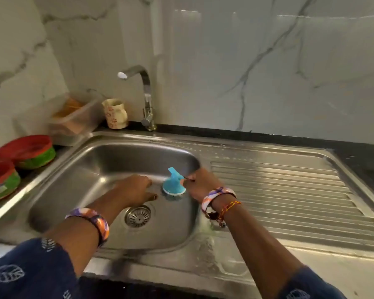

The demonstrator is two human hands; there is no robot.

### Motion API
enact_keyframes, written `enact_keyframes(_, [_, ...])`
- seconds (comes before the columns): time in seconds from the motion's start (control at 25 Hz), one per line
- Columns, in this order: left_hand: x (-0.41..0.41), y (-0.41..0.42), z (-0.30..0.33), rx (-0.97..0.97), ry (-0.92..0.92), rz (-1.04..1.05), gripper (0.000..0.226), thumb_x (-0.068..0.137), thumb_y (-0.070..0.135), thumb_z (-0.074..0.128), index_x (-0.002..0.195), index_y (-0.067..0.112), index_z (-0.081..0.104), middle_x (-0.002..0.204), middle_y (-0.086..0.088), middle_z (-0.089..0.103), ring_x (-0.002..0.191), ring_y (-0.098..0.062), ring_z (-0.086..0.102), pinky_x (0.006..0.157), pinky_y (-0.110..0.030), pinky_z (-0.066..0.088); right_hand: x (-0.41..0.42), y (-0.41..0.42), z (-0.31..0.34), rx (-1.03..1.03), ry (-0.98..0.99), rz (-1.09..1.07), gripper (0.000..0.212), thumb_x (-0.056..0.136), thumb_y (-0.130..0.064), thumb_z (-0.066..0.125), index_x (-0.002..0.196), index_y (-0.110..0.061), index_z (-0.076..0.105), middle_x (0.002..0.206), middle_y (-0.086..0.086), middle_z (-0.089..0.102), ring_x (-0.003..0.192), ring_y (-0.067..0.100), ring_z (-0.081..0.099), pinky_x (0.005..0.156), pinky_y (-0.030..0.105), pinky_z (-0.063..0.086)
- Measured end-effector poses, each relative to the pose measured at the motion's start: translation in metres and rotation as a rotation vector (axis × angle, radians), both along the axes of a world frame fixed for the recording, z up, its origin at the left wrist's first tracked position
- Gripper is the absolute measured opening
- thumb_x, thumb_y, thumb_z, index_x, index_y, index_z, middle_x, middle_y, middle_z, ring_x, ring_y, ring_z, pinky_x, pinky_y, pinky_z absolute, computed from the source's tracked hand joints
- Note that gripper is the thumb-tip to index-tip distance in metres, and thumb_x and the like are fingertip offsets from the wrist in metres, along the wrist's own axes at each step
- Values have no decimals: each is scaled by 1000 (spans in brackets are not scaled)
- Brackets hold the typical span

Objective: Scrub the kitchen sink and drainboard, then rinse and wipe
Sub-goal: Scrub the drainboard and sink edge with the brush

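Reaching into the sink (58, 197), both hands close on the scrubber (172, 187), a blue-handled brush standing on the basin floor near the right wall, just beyond the drain (138, 215). The left hand (136, 188) lies flat and loose beside it, fingers spread on the steel, holding nothing. The right hand (200, 186) sits against the handle's right side; motion blur hides the fingers, so whether they are clamped on it or merely touching it I cannot tell. The tap (143, 91) is off and no water runs. Foam or residue shows along the front rim and at the near corner of the drainboard (279, 190), so scrubbing looks only partly done and rinsing has not begun. The main risk is a slip: wet steel and a soapy handle could let the scrubber skid from a light grip and clatter toward the drain. Hard strokes up the right wall may flick suds onto the counter (354, 154). The bangles (216, 196) on the right wrist could knock or scratch the rim during short strokes.
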State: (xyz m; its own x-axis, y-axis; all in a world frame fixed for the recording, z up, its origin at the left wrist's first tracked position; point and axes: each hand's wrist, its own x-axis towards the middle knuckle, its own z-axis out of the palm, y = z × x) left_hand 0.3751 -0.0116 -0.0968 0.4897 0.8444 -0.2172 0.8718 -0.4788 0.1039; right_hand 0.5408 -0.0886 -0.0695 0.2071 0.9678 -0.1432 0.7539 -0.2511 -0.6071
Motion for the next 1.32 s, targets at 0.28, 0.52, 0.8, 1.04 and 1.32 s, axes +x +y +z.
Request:
enact_keyframes(0.28, [-182,49,40,324,144,352,58,98,40,40,145,9,27,157,-14,11,144,-29,16,114,-38,22,-164,99,32,62,422,313,34,91,-12,52,123,-18,61,61,1,53,39,4,36,38,13,29])
enact_keyframes(0.52, [-276,96,53,166,166,383,45,98,40,36,132,12,47,137,-14,47,122,-31,49,98,-36,39,-291,209,40,237,412,335,31,79,-12,52,106,-9,67,73,8,60,55,15,45,50,25,35])
enact_keyframes(0.8, [-286,115,59,98,229,275,44,98,42,37,120,12,59,124,-11,60,113,-28,57,89,-34,46,-329,254,14,241,-116,491,35,91,-16,49,122,-10,62,115,13,61,104,26,58,85,26,44])
enact_keyframes(1.04, [-286,116,68,112,226,235,42,98,42,38,120,12,58,126,-10,58,115,-29,56,89,-34,45,-315,254,28,174,-77,476,29,90,-13,53,115,-11,68,73,2,57,64,8,48,45,9,28])
enact_keyframes(1.32, [-280,114,68,88,270,221,44,100,42,34,123,11,56,128,-9,56,118,-26,53,91,-35,43,-329,242,12,108,284,356,25,90,-8,51,100,4,69,58,9,47,29,5,35,34,13,23])
